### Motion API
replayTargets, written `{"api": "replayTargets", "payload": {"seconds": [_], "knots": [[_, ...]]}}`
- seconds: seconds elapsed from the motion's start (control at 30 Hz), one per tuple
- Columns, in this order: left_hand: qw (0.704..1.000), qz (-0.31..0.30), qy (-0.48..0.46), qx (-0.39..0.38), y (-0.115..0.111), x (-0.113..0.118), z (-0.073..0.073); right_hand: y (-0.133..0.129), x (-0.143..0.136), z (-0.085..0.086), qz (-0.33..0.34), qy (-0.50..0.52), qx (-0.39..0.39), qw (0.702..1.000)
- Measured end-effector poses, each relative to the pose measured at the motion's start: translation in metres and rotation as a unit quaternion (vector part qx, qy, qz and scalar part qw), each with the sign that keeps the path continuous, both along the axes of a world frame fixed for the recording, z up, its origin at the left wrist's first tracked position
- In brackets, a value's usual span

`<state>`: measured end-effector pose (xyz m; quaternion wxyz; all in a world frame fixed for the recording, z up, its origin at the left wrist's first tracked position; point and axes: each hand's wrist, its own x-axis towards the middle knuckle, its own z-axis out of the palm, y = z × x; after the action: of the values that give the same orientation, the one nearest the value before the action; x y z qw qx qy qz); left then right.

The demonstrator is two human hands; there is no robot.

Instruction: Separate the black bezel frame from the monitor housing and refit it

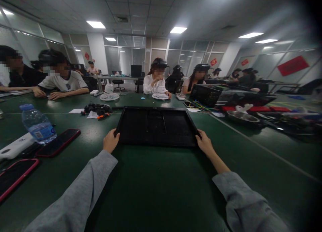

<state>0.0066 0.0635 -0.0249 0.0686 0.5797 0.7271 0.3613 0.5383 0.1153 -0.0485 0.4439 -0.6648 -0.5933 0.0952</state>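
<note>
A black monitor casing [133, 129], wide and shallow with a raised rim, is in front of me over the green table. Two upright ridges and a rectangular outline show in the middle of its inner face. My left hand [111, 140] is closed round its left edge near the front corner, thumb on the rim. At the opposite edge my right hand [204, 143] grips the casing near its front right corner. Whether the casing rests fully on the table or is slightly raised, I cannot tell.
Left of me are a water bottle [37, 124], a red-edged phone [60, 143], a second phone [17, 176] and a white device [16, 147]. Black cables [97, 108] lie behind my left hand. At right stands a metal bowl [243, 117]. Several people sit across the table near white fans [109, 96].
</note>
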Motion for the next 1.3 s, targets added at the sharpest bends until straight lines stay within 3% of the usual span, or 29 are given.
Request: {"api": "replayTargets", "payload": {"seconds": [0.37, 0.7, 0.9, 1.3], "knots": [[1.000, 0.002, -0.014, 0.003, 0.008, -0.003, -0.007, -0.001, 0.001, -0.002, 0.009, -0.014, 0.009, 1.000], [0.997, 0.051, -0.056, -0.001, 0.006, -0.005, -0.003, 0.001, -0.005, 0.002, 0.062, -0.021, 0.007, 0.998], [0.998, 0.052, -0.034, -0.019, 0.004, -0.004, -0.002, 0.001, -0.009, 0.005, 0.020, -0.033, 0.033, 0.999], [0.999, 0.033, -0.012, 0.008, 0.007, -0.007, -0.007, 0.008, -0.004, -0.002, 0.028, -0.005, 0.032, 0.999]]}}
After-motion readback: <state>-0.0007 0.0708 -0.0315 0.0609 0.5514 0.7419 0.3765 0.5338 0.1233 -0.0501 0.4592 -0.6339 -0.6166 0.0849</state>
